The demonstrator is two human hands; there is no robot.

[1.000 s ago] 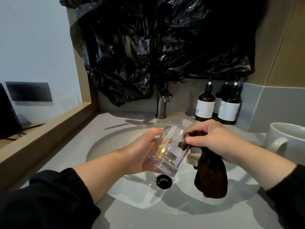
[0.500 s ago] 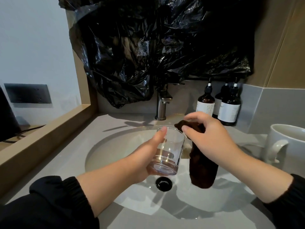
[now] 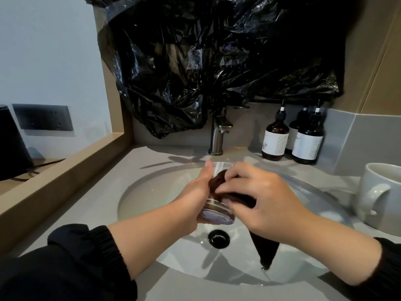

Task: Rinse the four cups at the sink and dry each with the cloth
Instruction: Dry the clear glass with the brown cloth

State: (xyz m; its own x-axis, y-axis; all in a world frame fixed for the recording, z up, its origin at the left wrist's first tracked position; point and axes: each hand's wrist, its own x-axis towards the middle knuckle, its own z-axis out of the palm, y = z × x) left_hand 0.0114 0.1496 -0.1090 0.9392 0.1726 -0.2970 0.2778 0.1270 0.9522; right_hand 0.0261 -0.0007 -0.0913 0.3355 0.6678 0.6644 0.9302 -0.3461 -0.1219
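My left hand [image 3: 195, 198] grips a clear glass cup [image 3: 213, 213] over the white sink basin [image 3: 152, 192], its thick base toward me. My right hand [image 3: 262, 203] holds a dark brown cloth [image 3: 219, 181] and pushes part of it into the cup's mouth. The cloth's loose end [image 3: 265, 250] hangs below my right wrist. A white mug [image 3: 382, 194] stands on the counter at the right. The other cups are out of view.
The steel tap [image 3: 218, 135] stands behind the basin with no water running. Three dark pump bottles [image 3: 275, 137] stand at the back right. Black plastic sheeting [image 3: 217, 61] covers the wall above. The black drain [image 3: 218, 237] lies below my hands. A wooden ledge [image 3: 65, 170] runs along the left.
My right hand has come down from above the cup and pressed the cloth into its mouth. The cup has tilted so its base faces me.
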